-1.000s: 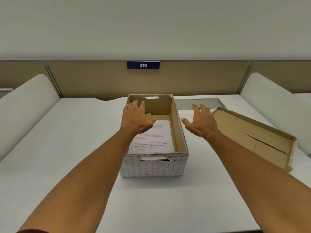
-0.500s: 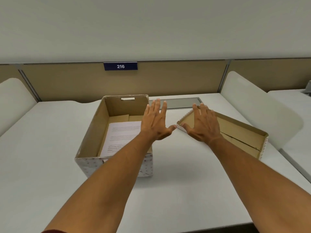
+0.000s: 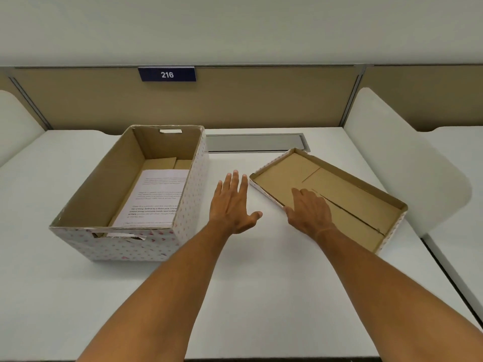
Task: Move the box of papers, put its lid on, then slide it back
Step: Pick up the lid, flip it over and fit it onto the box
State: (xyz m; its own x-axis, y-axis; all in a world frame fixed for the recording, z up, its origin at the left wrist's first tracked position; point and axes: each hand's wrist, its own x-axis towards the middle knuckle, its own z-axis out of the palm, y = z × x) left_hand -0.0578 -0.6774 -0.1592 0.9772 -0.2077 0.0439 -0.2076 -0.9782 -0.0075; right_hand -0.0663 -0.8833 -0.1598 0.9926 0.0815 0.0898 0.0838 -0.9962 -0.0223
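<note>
A: Entry, near edge first. Landmark is the box [image 3: 125, 202]. Two bare forearms reach in from the near edge of the white desk [image 3: 261, 296] and extend away from the camera, both to the right of the box.

B: Left hand?

A: Left hand [image 3: 232, 205] is flat, palm down, fingers straight and slightly apart, thumb out to the right. It sits over bare desk between the box and the lid, close to the box's right wall but not touching it. Holding nothing. Cannot tell whether the palm rests on the desk or hovers.

B: Right hand?

A: Right hand [image 3: 308, 210] is farther right of the box, laid on the near-left edge of the lid [image 3: 347, 194]. Fingers reach over the rim onto the brown inner face, thumb at the outside of the rim. Whether it actually pinches the rim, cannot tell.

B: Lid orientation?

A: Upside down, inside facing up, flat on the desk, skewed relative to the box, well apart from it.

B: Box itself?

A: Open, white with small pink marks outside, brown inside. Printed papers [image 3: 156, 197] lie on its floor toward the right wall. Handle cut-outs in the near and far walls.

B: Beyond the box?

A: Behind and right, a grey cable tray cover [image 3: 254, 142] set into the desk. Behind that, a tan partition [image 3: 261, 100] with a blue sign [image 3: 167, 74] reading 216.
</note>
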